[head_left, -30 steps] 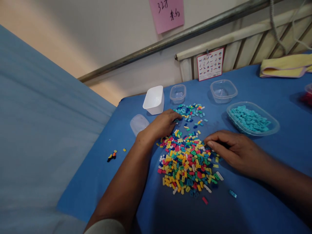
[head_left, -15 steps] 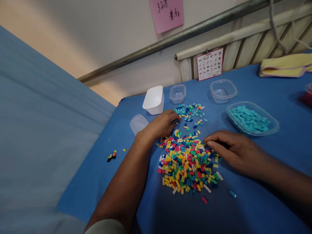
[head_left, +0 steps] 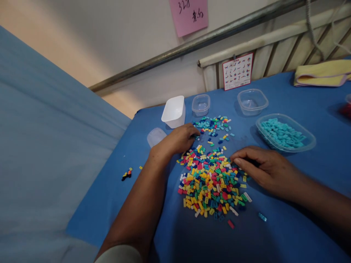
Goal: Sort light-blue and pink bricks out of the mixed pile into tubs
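pink note (head_left: 189, 20): handwritten in black, the number "32", followed by a character at the upper edge of view, not surely legible; below, a second handwritten line, likewise unclear. red-bordered card (head_left: 238, 71): printed heading and fine print, too small to read.

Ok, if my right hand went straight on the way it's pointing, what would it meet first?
Most likely the mixed pile of toy bricks, at its far right edge. Your right hand points across that part; depth is unclear, so it may already be touching.
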`<action>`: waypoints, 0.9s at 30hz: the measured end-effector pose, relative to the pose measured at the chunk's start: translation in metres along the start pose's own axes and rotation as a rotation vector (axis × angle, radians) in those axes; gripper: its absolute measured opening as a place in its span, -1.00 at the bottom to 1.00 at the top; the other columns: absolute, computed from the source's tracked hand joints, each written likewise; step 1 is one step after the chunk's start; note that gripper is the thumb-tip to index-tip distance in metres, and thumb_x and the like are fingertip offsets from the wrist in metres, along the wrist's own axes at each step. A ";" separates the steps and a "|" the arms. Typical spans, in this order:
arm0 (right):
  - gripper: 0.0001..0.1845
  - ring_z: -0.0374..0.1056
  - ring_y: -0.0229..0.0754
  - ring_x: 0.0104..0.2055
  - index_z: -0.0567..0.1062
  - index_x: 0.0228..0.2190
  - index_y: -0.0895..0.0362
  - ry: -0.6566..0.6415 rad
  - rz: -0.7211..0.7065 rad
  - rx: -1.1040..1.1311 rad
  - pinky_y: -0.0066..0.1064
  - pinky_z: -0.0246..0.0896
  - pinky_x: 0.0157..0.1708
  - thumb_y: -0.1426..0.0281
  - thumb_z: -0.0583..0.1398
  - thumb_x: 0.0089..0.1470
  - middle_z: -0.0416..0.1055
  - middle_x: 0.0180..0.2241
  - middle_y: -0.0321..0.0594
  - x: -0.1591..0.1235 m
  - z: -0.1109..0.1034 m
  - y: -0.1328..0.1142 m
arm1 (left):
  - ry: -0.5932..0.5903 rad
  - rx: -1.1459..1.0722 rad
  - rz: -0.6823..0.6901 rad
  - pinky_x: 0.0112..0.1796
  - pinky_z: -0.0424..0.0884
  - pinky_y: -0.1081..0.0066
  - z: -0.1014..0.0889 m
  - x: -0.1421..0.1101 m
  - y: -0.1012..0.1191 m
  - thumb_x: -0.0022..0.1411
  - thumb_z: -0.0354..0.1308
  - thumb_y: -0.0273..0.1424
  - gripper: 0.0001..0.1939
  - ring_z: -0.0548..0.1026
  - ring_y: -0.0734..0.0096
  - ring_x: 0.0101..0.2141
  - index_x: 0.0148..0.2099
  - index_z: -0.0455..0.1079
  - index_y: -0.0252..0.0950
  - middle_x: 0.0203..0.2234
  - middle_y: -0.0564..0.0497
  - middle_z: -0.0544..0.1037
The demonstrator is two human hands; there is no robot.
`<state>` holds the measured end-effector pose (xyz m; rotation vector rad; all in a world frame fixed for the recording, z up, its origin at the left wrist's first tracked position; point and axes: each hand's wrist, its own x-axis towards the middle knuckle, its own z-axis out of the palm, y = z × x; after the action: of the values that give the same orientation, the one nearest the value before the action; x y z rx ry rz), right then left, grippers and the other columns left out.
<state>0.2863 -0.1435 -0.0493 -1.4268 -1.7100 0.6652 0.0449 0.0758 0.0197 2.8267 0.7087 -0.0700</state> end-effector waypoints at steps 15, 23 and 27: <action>-0.74 0.58 -0.04 -0.12 0.65 -0.07 -0.03 0.013 -0.014 -0.007 -0.21 0.48 -0.13 0.19 0.17 0.46 0.66 -0.13 -0.19 -0.001 0.001 0.003 | -0.007 -0.009 0.055 0.11 0.48 0.24 0.002 0.002 0.003 0.39 0.19 -0.57 -0.69 0.58 0.17 0.05 0.11 0.60 -0.28 0.02 -0.12 0.61; -0.75 0.58 -0.04 -0.14 0.66 -0.08 -0.03 0.015 -0.007 0.001 -0.19 0.50 -0.14 0.21 0.18 0.45 0.67 -0.13 -0.19 -0.001 0.001 0.002 | -0.016 -0.037 0.084 0.09 0.47 0.27 0.002 0.002 0.004 0.41 0.18 -0.55 -0.73 0.57 0.25 0.03 0.05 0.61 -0.22 0.01 -0.07 0.62; -0.74 0.58 -0.06 -0.13 0.66 -0.08 -0.04 0.016 0.001 0.007 -0.20 0.49 -0.12 0.19 0.18 0.45 0.67 -0.14 -0.21 -0.001 0.001 0.002 | -0.012 -0.011 -0.031 -0.07 0.48 0.27 0.000 0.001 0.003 0.34 0.24 -0.51 -0.77 0.58 0.21 -0.10 0.01 0.58 -0.24 -0.09 -0.06 0.63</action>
<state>0.2863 -0.1435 -0.0517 -1.4247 -1.6930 0.6575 0.0473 0.0736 0.0205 2.8033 0.7482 -0.0876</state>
